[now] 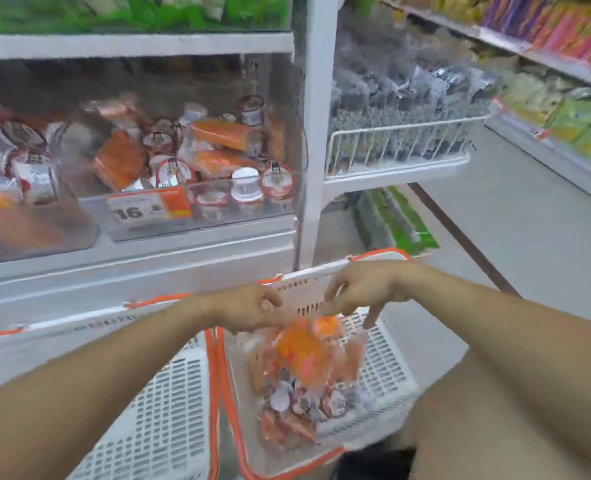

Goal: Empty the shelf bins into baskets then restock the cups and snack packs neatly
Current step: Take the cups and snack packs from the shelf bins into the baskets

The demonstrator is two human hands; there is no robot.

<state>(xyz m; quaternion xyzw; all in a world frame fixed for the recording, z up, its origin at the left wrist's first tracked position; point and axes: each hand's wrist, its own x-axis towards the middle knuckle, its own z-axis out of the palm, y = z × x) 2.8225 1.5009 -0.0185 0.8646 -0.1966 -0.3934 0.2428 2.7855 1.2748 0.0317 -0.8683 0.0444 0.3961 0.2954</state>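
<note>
My left hand (pixel 252 308) and my right hand (pixel 360 294) meet above the right-hand white basket with an orange rim (pixel 386 370). Between them hangs what looks like a clear bin (pixel 354 355), blurred, gripped at its top edge by both hands. Inside it are orange snack packs (pixel 301 346) and small lidded cups (pixel 306 400), low in the basket. My right hand pinches with thumb and forefinger, its other fingers spread. A second white basket (pixel 169 410) stands just left, touching the first. On the shelf a clear bin (pixel 218 220) holds more cups and orange packs.
Another clear bin (pixel 45 233) sits at the shelf's left. A white upright post (pixel 316 133) divides the shelving. Right of it is a wire rack (pixel 401 140) of dark packets. Across the grey floor aisle (pixel 495 237) runs a shelf of snack bags (pixel 571 119). My bare leg (pixel 501 410) is lower right.
</note>
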